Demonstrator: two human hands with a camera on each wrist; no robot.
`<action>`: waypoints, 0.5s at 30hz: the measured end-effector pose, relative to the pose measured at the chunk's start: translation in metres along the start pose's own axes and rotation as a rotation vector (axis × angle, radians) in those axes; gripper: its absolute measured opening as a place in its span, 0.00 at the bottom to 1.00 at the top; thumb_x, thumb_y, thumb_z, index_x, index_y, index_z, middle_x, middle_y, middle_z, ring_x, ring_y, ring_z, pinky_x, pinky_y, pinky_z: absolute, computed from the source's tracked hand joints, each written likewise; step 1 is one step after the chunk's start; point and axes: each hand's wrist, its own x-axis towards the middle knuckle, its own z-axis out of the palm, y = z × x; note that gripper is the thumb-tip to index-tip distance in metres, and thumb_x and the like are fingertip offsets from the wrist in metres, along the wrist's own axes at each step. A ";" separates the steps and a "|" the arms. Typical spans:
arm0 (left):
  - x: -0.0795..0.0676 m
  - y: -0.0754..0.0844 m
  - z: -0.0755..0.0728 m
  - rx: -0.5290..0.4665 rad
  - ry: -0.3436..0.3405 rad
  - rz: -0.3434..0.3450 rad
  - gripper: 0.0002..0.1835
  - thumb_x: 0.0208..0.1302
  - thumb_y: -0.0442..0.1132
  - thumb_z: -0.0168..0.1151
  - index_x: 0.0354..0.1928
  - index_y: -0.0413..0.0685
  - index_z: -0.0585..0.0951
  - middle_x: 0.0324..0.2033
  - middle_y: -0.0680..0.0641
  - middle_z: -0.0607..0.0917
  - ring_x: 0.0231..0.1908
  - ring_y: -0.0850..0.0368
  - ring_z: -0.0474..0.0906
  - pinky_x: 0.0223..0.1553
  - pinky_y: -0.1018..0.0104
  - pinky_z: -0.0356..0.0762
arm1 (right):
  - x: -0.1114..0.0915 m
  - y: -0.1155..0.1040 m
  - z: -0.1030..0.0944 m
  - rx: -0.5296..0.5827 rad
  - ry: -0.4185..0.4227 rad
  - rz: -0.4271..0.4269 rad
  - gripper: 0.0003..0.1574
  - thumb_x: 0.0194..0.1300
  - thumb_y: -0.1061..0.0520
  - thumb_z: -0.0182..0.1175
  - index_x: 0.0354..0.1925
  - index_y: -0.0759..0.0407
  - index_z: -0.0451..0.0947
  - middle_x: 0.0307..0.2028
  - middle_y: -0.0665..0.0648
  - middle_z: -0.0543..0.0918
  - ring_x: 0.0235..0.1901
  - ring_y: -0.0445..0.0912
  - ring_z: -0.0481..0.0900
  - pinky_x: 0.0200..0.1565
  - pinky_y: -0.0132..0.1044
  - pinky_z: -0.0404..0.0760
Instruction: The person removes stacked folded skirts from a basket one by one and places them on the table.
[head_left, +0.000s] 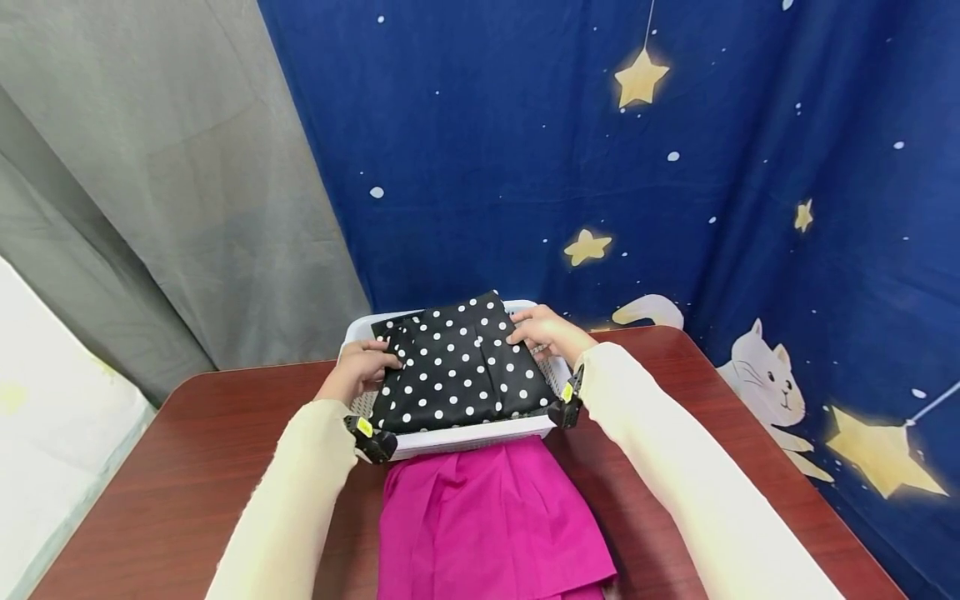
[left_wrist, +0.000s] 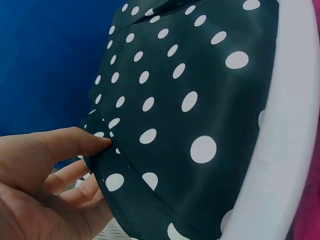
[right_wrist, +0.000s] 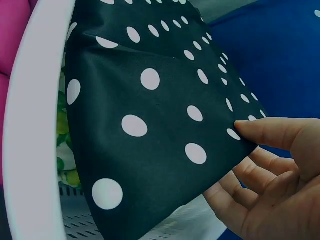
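Observation:
A folded black cloth with white polka dots (head_left: 450, 367) lies in the top of a white plastic basket (head_left: 465, 437). My left hand (head_left: 362, 367) pinches the cloth's left edge, thumb on top and fingers beneath, as the left wrist view shows. On the opposite side my right hand (head_left: 551, 332) pinches the right edge the same way; its thumb (right_wrist: 265, 131) presses on the dotted fabric. Under the cloth, a strip of green-patterned fabric (right_wrist: 65, 135) shows inside the basket in the right wrist view. The rest of the contents is hidden.
A magenta pleated cloth (head_left: 495, 517) lies in front of the basket on the reddish-brown table (head_left: 247, 467). Behind the table hang a grey curtain (head_left: 202, 183) and a blue curtain with stars (head_left: 487, 150). White fabric (head_left: 52, 433) is at the left.

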 end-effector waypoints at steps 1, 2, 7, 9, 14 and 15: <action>-0.001 0.002 0.000 0.001 -0.002 0.002 0.31 0.52 0.26 0.59 0.61 0.34 0.64 0.44 0.40 0.73 0.30 0.58 0.77 0.38 0.58 0.79 | -0.002 -0.002 -0.001 -0.007 0.000 -0.005 0.33 0.57 0.66 0.58 0.61 0.59 0.64 0.43 0.61 0.78 0.32 0.47 0.78 0.31 0.40 0.77; -0.001 0.004 0.000 0.000 -0.004 0.002 0.31 0.52 0.26 0.59 0.61 0.34 0.64 0.44 0.40 0.73 0.30 0.59 0.77 0.37 0.59 0.79 | -0.003 -0.003 -0.002 -0.009 0.001 -0.011 0.33 0.57 0.66 0.58 0.61 0.59 0.65 0.43 0.61 0.78 0.32 0.47 0.79 0.30 0.40 0.78; -0.004 0.012 -0.002 0.007 -0.008 0.002 0.31 0.53 0.26 0.59 0.62 0.36 0.64 0.47 0.40 0.72 0.30 0.59 0.76 0.36 0.61 0.79 | -0.009 -0.009 -0.007 -0.024 0.018 -0.038 0.31 0.56 0.65 0.59 0.60 0.60 0.66 0.36 0.58 0.79 0.28 0.45 0.77 0.28 0.38 0.76; -0.005 0.014 -0.003 0.010 -0.006 -0.003 0.31 0.53 0.27 0.60 0.62 0.37 0.64 0.47 0.40 0.71 0.29 0.59 0.75 0.35 0.62 0.79 | -0.011 -0.011 -0.008 -0.023 0.025 -0.042 0.32 0.56 0.65 0.59 0.60 0.60 0.66 0.35 0.57 0.78 0.27 0.44 0.77 0.28 0.37 0.76; -0.008 0.021 -0.004 0.007 -0.006 -0.003 0.32 0.53 0.27 0.59 0.62 0.38 0.64 0.45 0.42 0.72 0.26 0.62 0.75 0.31 0.65 0.79 | -0.016 -0.015 -0.012 -0.008 0.016 -0.057 0.33 0.57 0.66 0.58 0.61 0.61 0.65 0.38 0.59 0.79 0.28 0.45 0.79 0.31 0.40 0.78; -0.008 0.023 -0.004 0.009 -0.007 0.000 0.32 0.53 0.27 0.59 0.62 0.38 0.64 0.45 0.42 0.72 0.26 0.62 0.75 0.31 0.65 0.79 | -0.016 -0.016 -0.012 -0.004 0.014 -0.060 0.32 0.57 0.66 0.58 0.61 0.61 0.65 0.38 0.60 0.79 0.28 0.46 0.79 0.33 0.42 0.79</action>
